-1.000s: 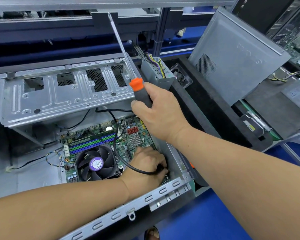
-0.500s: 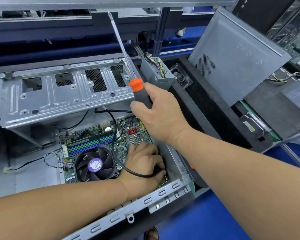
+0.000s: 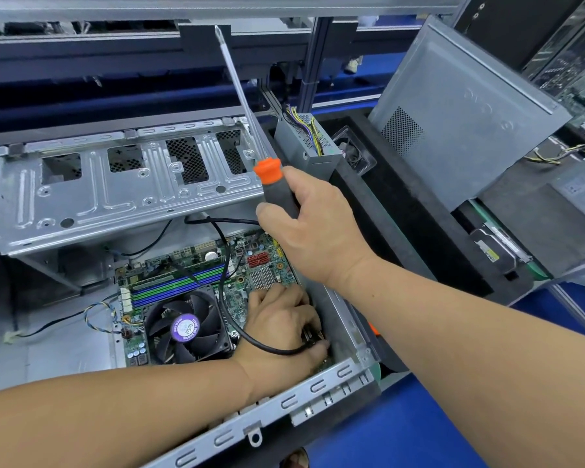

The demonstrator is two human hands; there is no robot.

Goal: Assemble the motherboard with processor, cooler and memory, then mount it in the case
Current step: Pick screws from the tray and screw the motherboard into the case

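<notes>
Inside the open case (image 3: 321,386), toward 6 o'clock of the view, the motherboard (image 3: 250,265) lies flat on the case floor. The cooler (image 3: 186,329) sits on the board at its 7 o'clock corner; its purple hub label carries small print, too blurred to read. Green and blue memory slots (image 3: 179,285) run just beyond the cooler, at its 12 o'clock. No other writing on the board is legible.

The left hand (image 3: 284,332) reaches into the case at the board's 4 o'clock corner, fingers curled down around a small part at the end of a black cable (image 3: 230,312); the part itself is hidden by the fingers. The cable loops across the board and over the hand.

The right hand (image 3: 314,228) is closed around the grey handle of a screwdriver (image 3: 277,187) with an orange collar, held above the board, shaft pointing to 12 o'clock.

A hinged metal drive cage (image 3: 115,187) stands raised at 10 o'clock. A black tray (image 3: 419,211) at 2 o'clock holds a grey power supply (image 3: 304,140) with coloured wires and a leaning grey side panel (image 3: 463,109).
</notes>
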